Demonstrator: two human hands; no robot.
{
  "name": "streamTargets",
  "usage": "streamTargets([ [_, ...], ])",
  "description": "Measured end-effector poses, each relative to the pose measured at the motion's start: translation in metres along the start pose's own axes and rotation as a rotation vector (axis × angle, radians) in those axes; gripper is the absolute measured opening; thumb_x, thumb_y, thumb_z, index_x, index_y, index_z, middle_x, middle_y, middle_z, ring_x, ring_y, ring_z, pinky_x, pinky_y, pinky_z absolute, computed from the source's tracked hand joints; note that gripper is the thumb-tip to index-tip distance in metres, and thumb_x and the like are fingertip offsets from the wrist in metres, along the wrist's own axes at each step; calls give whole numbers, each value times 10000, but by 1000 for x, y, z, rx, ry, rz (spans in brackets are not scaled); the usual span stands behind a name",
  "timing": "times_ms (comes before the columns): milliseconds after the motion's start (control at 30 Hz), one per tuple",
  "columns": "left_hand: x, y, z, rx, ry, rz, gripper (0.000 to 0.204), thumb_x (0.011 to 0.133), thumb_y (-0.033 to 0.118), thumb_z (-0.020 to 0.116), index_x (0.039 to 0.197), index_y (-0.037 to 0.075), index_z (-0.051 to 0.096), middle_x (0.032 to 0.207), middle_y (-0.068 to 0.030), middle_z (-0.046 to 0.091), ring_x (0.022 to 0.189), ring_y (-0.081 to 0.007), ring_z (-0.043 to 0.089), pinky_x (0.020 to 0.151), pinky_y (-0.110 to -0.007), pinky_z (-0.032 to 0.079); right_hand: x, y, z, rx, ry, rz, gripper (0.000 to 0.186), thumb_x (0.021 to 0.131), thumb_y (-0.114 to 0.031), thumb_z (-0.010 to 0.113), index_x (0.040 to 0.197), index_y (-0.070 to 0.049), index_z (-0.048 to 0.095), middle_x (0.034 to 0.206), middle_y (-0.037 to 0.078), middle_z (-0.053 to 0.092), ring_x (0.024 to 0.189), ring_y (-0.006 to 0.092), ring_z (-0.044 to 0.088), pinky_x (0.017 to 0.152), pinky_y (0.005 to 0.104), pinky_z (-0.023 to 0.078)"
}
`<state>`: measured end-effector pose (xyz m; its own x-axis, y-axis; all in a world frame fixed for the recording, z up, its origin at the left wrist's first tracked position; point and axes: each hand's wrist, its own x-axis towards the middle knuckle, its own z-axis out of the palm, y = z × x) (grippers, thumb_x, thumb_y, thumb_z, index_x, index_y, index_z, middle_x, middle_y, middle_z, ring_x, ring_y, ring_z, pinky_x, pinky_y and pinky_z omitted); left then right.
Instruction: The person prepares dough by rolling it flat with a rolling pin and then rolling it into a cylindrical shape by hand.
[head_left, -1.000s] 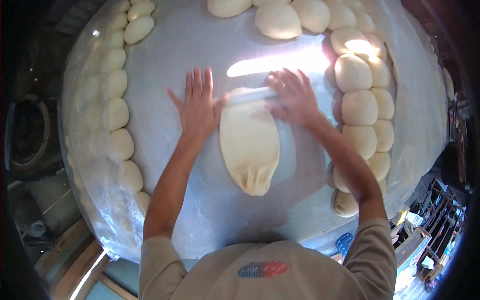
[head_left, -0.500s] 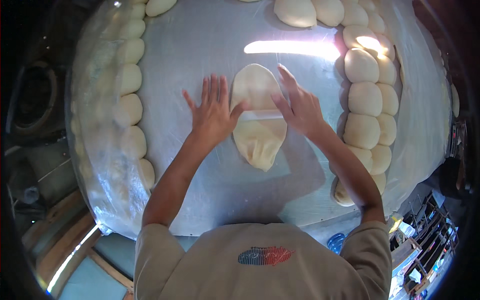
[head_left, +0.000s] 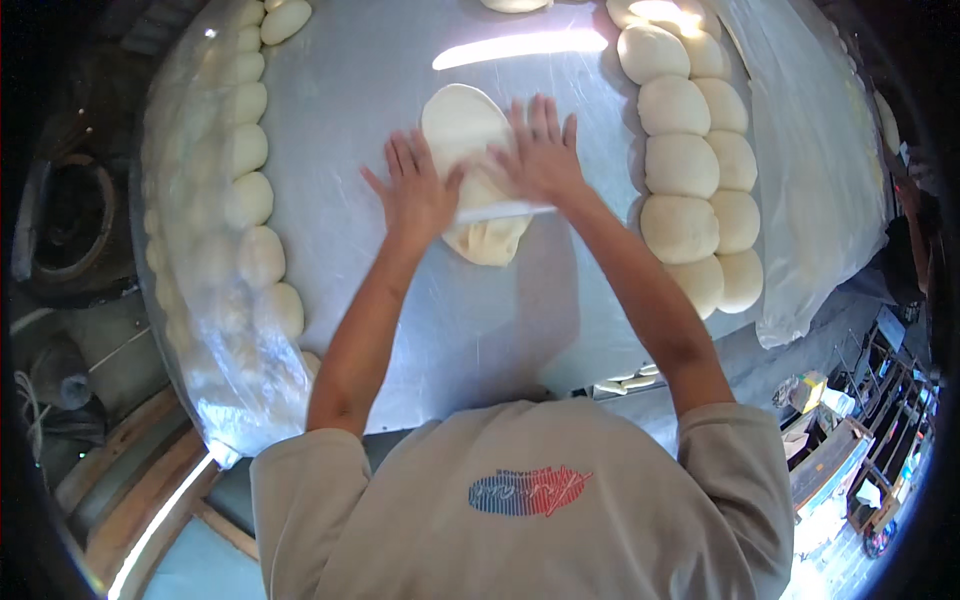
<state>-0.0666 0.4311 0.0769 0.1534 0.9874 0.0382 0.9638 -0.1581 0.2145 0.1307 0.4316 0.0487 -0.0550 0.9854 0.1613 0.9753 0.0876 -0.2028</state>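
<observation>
A flattened oval of dough [head_left: 464, 115] lies on the metal tabletop, its near end bunched and wrinkled. Across it runs a thin white rolling pin [head_left: 497, 211]. My left hand [head_left: 415, 190] is at the pin's left end, fingers spread and the thumb over the dough's left edge. On the other side my right hand [head_left: 545, 160] rests above the pin's right part, its fingers stretched out and its thumb side blurred by motion. Whether the palms press on the pin's ends is hidden beneath them.
Two columns of round dough balls [head_left: 680, 165] line the table's right side. More dough balls [head_left: 252, 200] sit along the left, partly under clear plastic sheeting [head_left: 205, 260]. Another plastic sheet [head_left: 810, 180] covers the right edge. Bare metal tabletop [head_left: 330, 90] surrounds the dough.
The view has shifted, so the table contents sit further left and up. My right hand has come inward over the dough, and the rolling pin lies nearer the dough's wrinkled near end.
</observation>
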Motion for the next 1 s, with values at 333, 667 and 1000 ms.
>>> streamTargets([
  [333, -277, 1, -20, -5, -132, 45, 831, 949, 552, 382, 1456, -79, 196, 1519, -287, 195, 1437, -377, 171, 1070, -704, 26, -247, -44, -48, 225, -151, -104, 800, 906, -500, 496, 1447, 42, 267, 1413, 348, 342, 1353, 457, 305, 1112, 565, 219],
  [667, -327, 4, -7, 108, -74, 80, 720, 959, 475, 404, 1407, -84, 325, 1470, -313, 292, 1403, -406, 242, 1091, -676, 48, -317, -55, -61, 62, -64, -149, 760, 938, -499, 440, 1468, 10, 245, 1465, 306, 305, 1392, 419, 267, 1130, 530, 215],
  [1000, -480, 21, -32, 39, -148, 72, 760, 966, 420, 422, 1455, -97, 156, 1520, -331, 107, 1432, -454, 90, 1086, -675, 21, -446, -59, -92, 233, -27, -346, 472, 796, -251, 672, 1177, 1, 556, 1292, 196, 545, 1243, 330, 498, 1012, 463, 423],
])
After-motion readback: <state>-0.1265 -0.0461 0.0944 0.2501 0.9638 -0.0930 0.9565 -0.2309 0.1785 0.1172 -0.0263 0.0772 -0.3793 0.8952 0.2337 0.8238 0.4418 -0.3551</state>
